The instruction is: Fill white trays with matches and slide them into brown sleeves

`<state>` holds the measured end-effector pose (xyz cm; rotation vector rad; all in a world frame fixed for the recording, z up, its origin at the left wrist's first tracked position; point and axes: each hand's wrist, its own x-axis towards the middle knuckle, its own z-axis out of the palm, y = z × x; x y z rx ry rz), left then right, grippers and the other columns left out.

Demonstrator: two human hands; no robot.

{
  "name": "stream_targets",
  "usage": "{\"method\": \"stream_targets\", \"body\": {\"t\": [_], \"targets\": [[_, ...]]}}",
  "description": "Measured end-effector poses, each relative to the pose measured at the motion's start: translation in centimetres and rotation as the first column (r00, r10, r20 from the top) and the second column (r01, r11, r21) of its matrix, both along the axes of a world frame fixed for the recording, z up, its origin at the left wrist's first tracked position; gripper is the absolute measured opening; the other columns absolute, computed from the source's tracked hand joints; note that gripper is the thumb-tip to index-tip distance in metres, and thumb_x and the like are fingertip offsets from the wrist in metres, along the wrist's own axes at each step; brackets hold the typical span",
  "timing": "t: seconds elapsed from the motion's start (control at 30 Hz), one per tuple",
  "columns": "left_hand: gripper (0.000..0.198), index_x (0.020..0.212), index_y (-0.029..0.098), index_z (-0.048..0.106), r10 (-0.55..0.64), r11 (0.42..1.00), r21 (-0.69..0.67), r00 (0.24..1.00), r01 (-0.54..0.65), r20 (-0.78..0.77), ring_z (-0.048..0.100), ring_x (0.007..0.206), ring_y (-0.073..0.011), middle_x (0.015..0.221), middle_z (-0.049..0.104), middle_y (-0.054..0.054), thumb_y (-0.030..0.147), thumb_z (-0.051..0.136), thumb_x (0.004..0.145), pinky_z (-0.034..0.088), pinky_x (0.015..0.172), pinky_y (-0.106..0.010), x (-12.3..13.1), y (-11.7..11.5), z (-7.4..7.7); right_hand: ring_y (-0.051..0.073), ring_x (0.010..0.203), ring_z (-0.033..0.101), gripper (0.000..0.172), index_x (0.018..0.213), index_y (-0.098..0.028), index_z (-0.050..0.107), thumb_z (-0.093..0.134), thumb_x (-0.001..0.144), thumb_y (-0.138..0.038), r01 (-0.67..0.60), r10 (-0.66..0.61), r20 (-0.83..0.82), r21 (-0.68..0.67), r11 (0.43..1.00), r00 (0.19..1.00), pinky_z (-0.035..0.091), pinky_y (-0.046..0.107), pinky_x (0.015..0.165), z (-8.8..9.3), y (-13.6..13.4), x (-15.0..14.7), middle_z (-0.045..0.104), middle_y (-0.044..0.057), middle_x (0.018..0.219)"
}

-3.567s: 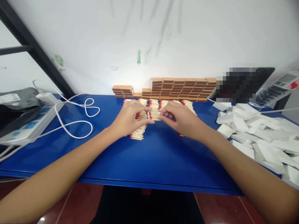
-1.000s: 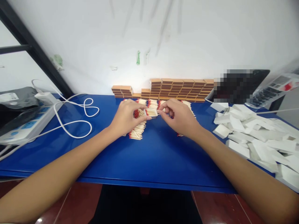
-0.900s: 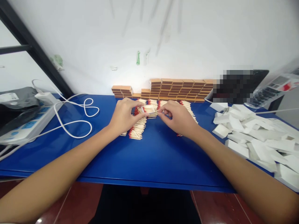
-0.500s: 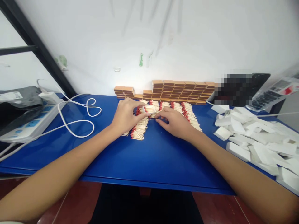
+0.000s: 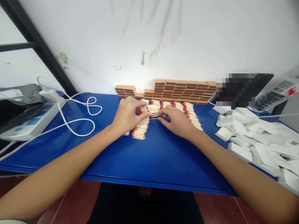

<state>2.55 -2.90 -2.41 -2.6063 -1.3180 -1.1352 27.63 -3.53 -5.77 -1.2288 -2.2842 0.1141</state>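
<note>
My left hand (image 5: pixel 128 114) grips a small white matchbox tray (image 5: pixel 151 109) between thumb and fingers. Wooden matches with red heads lie inside the tray. Just to its right, my right hand (image 5: pixel 175 119) is curled, its thumb and fingertips close together at a match (image 5: pixel 154 118) by the tray's near side. The curled fingers partly hide the grip. Beneath and around both hands, rows of loose matches (image 5: pixel 140 130) lie on the blue table (image 5: pixel 144 161), with another row (image 5: pixel 193 115) beyond my right wrist.
Stacked brown matchboxes (image 5: pixel 179 90) line the wall. Many white trays (image 5: pixel 254 133) are heaped at right, below a dark device (image 5: pixel 263 84) and a plastic package (image 5: pixel 272 95). At left are a white cable (image 5: pixel 77 135), a power strip (image 5: pixel 30 124) and a dark bag (image 5: pixel 21 96).
My right fingertips have drawn slightly right, away from the tray, and a match now shows beside the thumb. My left hand keeps the tray in nearly the same place. The view shifted a little.
</note>
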Motion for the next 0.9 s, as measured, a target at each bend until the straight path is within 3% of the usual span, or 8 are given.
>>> {"method": "stream_targets", "body": {"t": [0.27,0.4,0.6,0.9], "targets": [[0.033,0.11,0.026,0.08,-0.007,1.0,-0.013,1.0,0.007,-0.009,0.069,0.101,-0.0271,0.107,0.082,-0.004,0.045,0.089,0.085,0.048,0.093,-0.043,0.03,-0.06,0.07,0.021,0.081,0.059,0.008,0.093,-0.021,0.064,0.058,0.097,-0.017,-0.032,0.032,-0.003,-0.039,0.999,0.999,0.043,0.033,0.073,0.17,-0.11,-0.08,0.065,0.007,0.094],[0.035,0.113,0.026,0.08,0.002,1.0,-0.01,1.0,-0.002,-0.01,0.069,0.104,-0.0277,0.111,0.082,-0.005,0.044,0.09,0.084,0.048,0.095,-0.044,0.0,0.02,-0.03,0.022,0.083,0.06,0.004,0.099,-0.021,0.063,0.059,0.097,-0.021,-0.009,0.009,-0.011,-0.038,0.999,1.0,0.043,0.034,0.072,0.06,-0.14,-0.1,0.066,0.007,0.096],[0.035,0.112,0.024,0.08,-0.005,1.0,-0.015,1.0,0.005,-0.009,0.069,0.103,-0.0278,0.109,0.081,-0.006,0.044,0.089,0.085,0.049,0.095,-0.044,0.03,0.02,-0.03,0.02,0.076,0.057,0.008,0.091,-0.021,0.063,0.065,0.096,-0.026,0.027,-0.03,-0.05,-0.059,0.998,0.998,0.04,0.032,0.067,0.16,-0.21,-0.77,0.065,0.005,0.088],[0.036,0.112,0.024,0.08,-0.008,1.0,-0.005,1.0,0.008,-0.003,0.07,0.101,-0.0272,0.109,0.082,-0.005,0.046,0.089,0.085,0.048,0.094,-0.043,-0.03,0.01,-0.04,0.019,0.075,0.056,0.012,0.086,-0.021,0.065,0.06,0.096,-0.021,-0.087,0.086,-0.021,-0.059,0.994,0.996,0.04,0.032,0.068,0.55,-0.07,-0.21,0.064,0.004,0.082]]}}
